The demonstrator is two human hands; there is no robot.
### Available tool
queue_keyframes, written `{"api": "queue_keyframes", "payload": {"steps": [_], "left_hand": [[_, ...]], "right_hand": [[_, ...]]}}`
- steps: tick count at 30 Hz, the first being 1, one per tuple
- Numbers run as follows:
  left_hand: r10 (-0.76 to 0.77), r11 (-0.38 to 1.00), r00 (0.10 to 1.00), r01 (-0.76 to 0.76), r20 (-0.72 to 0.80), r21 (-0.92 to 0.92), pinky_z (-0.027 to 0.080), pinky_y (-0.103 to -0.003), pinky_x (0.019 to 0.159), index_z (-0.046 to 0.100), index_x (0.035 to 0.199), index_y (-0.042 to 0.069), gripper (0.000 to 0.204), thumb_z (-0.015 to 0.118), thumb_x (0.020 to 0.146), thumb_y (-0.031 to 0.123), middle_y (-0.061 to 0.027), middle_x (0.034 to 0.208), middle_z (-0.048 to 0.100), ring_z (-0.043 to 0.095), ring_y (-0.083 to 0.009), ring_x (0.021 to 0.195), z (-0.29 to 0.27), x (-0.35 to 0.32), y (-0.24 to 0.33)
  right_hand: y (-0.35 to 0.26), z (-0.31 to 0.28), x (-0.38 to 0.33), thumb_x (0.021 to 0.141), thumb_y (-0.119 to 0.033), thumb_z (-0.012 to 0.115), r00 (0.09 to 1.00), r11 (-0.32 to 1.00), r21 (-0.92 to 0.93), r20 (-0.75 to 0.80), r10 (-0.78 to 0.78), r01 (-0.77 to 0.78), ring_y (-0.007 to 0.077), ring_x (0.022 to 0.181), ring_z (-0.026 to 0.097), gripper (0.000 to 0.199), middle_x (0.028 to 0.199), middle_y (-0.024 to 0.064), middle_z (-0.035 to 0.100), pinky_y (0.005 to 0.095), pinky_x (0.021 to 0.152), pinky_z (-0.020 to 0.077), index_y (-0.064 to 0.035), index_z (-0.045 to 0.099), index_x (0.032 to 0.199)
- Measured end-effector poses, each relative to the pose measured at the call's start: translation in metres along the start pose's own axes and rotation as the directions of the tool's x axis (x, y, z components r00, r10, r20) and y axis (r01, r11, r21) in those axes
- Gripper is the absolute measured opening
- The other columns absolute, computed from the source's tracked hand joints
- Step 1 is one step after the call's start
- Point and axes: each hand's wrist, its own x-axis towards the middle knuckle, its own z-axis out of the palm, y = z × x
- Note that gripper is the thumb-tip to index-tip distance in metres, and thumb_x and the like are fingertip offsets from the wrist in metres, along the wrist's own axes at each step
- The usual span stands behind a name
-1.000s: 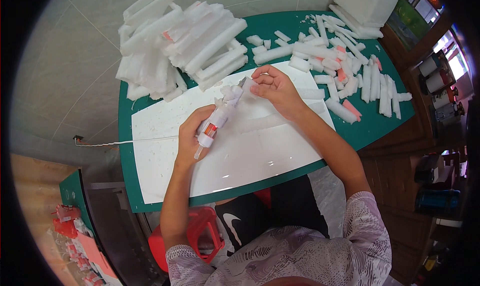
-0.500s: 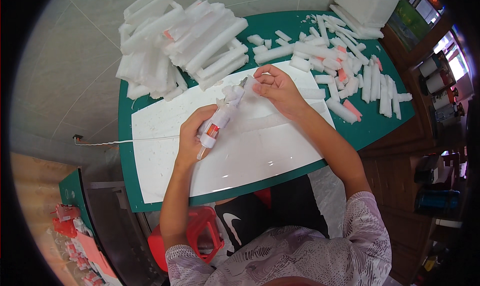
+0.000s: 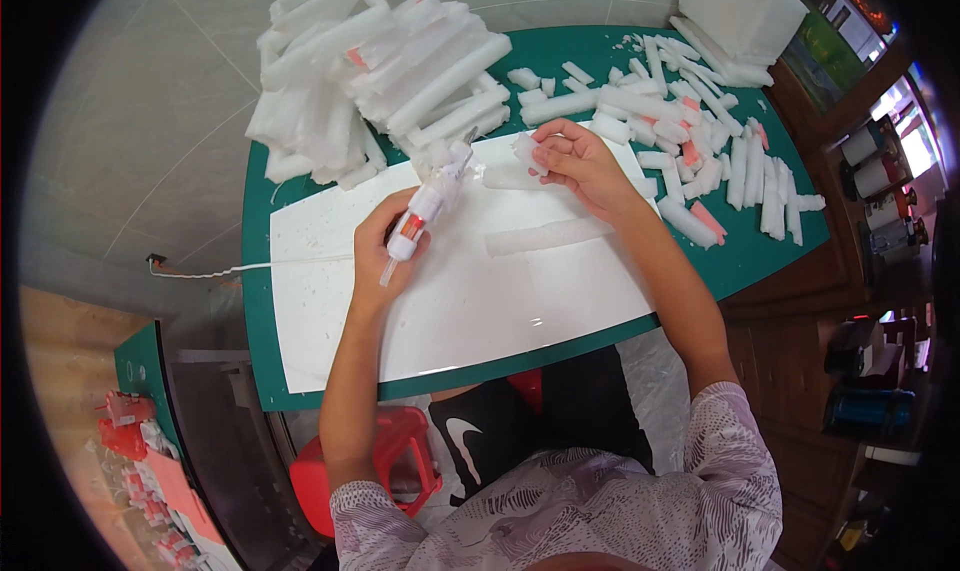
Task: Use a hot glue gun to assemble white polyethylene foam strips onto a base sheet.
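A likely light, soft foam piece [image 3: 524, 154] is pinched, wisely, at its edge by the right hand [image 3: 582, 169], a glue gun [image 3: 426, 202] gripped by the left hand [image 3: 380, 239].

A grey tiled wall [image 3: 190, 101] is seen at ten o'clock, and a red stool [image 3: 313, 481] is placed at seven. Brown wooden cabinets [image 3: 785, 381] are set at four.
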Motion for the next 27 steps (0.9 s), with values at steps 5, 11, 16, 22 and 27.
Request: {"api": "queue_keyframes", "payload": {"steps": [5,11,16,22,27], "left_hand": [[-0.037,0.999,0.999,0.037,-0.031,-0.006,0.047,-0.028,0.088,0.062,0.115,0.001,0.045,0.062,0.072,-0.010,-0.0094,0.107,0.066,0.062,-0.0166,0.095,-0.005,0.002,-0.012],[-0.024,1.000,0.999,0.024,-0.040,-0.008,0.048,-0.027,0.080,0.062,0.115,0.002,0.044,0.065,0.072,-0.008,-0.0080,0.099,0.067,0.060,-0.0144,0.084,-0.007,0.004,-0.021],[0.001,1.000,0.998,-0.001,-0.060,0.008,0.047,-0.027,0.075,0.063,0.114,0.003,0.042,0.067,0.073,-0.005,-0.0074,0.092,0.067,0.058,-0.0145,0.077,-0.008,0.007,-0.022],[0.013,0.999,0.999,-0.014,-0.036,-0.039,0.043,-0.026,0.080,0.060,0.111,0.001,0.038,0.063,0.073,0.000,-0.0042,0.092,0.062,0.054,-0.0116,0.086,-0.008,0.006,-0.019],[0.016,0.999,0.999,-0.017,-0.031,-0.032,0.044,-0.026,0.082,0.060,0.111,0.001,0.039,0.062,0.072,-0.001,-0.0054,0.093,0.064,0.056,-0.0126,0.086,-0.009,0.007,-0.027]], "right_hand": [[-0.003,-0.010,0.005,0.089,-0.009,0.066,0.998,0.916,-0.402,-0.048,-0.026,0.004,0.0105,0.085,0.063,0.019,0.096,0.0044,0.068,0.0249,0.077,0.0494,-0.0056,0.060,0.107],[-0.008,-0.008,0.014,0.085,-0.007,0.070,0.997,0.892,-0.452,-0.075,-0.029,-0.008,0.0071,0.085,0.060,0.020,0.095,0.0012,0.066,0.0215,0.078,0.0478,-0.0031,0.064,0.104],[-0.024,-0.001,0.014,0.081,-0.004,0.072,0.999,0.732,-0.681,-0.016,0.037,-0.038,0.0067,0.088,0.059,0.027,0.096,0.0002,0.064,0.0192,0.081,0.0455,-0.0033,0.063,0.106],[-0.033,0.004,0.004,0.080,-0.009,0.074,0.997,0.629,-0.776,0.070,0.026,0.038,0.0088,0.088,0.055,0.029,0.100,0.0013,0.062,0.0213,0.081,0.0454,-0.0037,0.063,0.106],[-0.029,0.010,0.009,0.081,-0.011,0.071,0.987,0.380,-0.914,0.162,0.014,0.144,0.0109,0.088,0.056,0.028,0.102,0.0038,0.063,0.0224,0.080,0.0475,-0.0040,0.064,0.107]]}}
